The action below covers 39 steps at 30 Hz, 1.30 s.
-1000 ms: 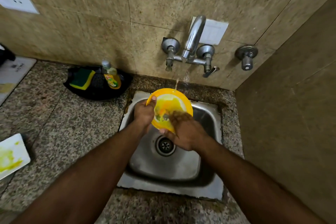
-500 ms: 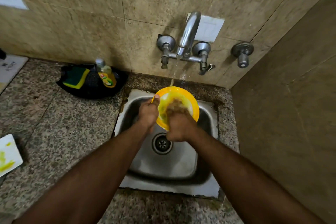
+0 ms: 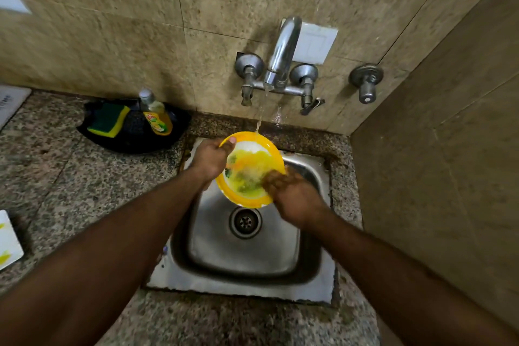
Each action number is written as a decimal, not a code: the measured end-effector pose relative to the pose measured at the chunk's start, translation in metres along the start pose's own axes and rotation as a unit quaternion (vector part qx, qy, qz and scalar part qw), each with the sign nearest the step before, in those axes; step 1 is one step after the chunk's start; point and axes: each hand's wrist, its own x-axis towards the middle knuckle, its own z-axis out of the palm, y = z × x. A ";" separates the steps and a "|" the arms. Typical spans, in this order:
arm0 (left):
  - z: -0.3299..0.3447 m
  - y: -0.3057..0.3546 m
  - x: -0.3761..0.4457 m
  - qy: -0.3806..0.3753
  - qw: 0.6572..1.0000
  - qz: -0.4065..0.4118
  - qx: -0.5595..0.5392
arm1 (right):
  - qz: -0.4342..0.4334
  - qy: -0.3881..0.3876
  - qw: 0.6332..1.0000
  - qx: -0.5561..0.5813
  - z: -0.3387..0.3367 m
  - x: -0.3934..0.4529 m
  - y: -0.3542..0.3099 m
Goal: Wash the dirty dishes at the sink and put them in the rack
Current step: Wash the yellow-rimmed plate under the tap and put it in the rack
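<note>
Home kitchen, shown by: steel sink (image 3: 314,284) set in granite counter (image 3: 84,177), wall tap (image 3: 280,59) on beige tiles, dish soap btl (image 3: 156,115) w/ sponge (image 3: 109,119) kept beside.

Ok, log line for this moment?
stage: rinsing | left hand: grips yellow plate rim | right hand: rubs plate face | tap: running

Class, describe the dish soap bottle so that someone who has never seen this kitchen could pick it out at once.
Find the steel sink under the wall tap, then look left along the granite counter to the black tray by the wall. The dish soap bottle stands on it, right of a green-and-yellow sponge. It is the only upright thing there: clear, yellow liquid, grey cap.
</note>
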 end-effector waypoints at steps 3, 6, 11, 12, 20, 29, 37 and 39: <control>-0.001 0.003 0.002 -0.005 0.999 -0.019 -0.030 | 0.021 -0.089 0.993 -0.076 -0.011 0.014 0.004; 0.006 0.005 0.002 0.045 0.998 -0.038 -0.030 | 0.089 -0.118 0.988 -0.050 -0.009 0.022 -0.043; 0.017 -0.018 -0.001 0.102 0.993 -0.042 0.029 | 0.220 -0.063 0.959 0.166 -0.004 0.034 -0.108; 0.018 -0.020 -0.004 0.095 0.994 -0.042 0.031 | 0.228 -0.073 0.954 0.181 -0.007 0.039 -0.109; 0.002 -0.001 -0.011 -0.011 0.998 -0.064 0.006 | 0.135 -0.212 0.946 0.204 -0.015 0.061 -0.053; 0.010 -0.020 -0.022 0.077 0.993 -0.087 -0.033 | 0.168 -0.093 0.975 0.112 -0.003 0.024 -0.069; 0.004 -0.011 -0.029 -0.035 0.995 -0.091 0.008 | 0.306 -0.009 0.918 0.252 0.009 0.034 -0.102; 0.002 -0.008 -0.034 -0.031 0.993 -0.017 0.113 | 0.296 0.055 0.910 0.285 0.013 0.046 -0.111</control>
